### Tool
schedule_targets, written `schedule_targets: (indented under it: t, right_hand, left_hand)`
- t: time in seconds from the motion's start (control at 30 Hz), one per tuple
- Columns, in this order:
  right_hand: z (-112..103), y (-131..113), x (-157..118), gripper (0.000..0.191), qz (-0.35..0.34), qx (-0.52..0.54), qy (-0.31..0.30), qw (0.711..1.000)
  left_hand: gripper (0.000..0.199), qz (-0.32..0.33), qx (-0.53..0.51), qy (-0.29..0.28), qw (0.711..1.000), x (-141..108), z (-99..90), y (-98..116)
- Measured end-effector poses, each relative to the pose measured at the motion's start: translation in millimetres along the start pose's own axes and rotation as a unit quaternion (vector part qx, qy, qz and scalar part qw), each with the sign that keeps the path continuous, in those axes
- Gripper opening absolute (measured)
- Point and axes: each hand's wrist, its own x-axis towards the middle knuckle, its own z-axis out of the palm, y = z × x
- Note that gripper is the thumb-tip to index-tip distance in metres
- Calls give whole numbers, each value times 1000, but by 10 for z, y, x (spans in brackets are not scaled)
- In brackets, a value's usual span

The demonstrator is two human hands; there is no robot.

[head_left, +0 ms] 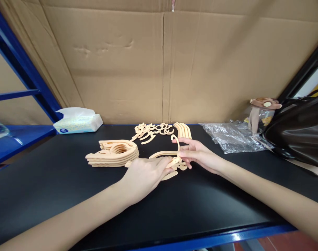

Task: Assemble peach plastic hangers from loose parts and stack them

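My left hand (145, 174) is closed round a beige plastic hanger arm (171, 162), its fingers covering much of it. At the centre joint, my right hand (198, 153) pinches a curved hanger hook (176, 141) that stands upright. More beige hanger pieces (170, 176) lie on the table below and behind the hands, partly hidden by them. Left of my left hand is a neat stack of folded hangers (115, 153). Behind the hands lie a loose heap of hooks and small parts (145, 130) and a row of curved hanger arms (183, 130).
The black tabletop (56, 181) has a blue front edge. A tissue pack (79, 121) stands at the back left. At the right are a clear plastic bag (227, 136), a bottle with a brown lid (263, 111) and a dark bag (300, 129). Cardboard (117, 69) walls the back.
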Motion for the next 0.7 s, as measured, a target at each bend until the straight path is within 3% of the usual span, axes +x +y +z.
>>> schedule_targets:
  t: [0.7]
  right_hand:
    - [21, -19, -20, 50, -31, -65, 28, 997]
  left_hand:
    - [31, 14, 64, 20, 998, -2, 5, 15]
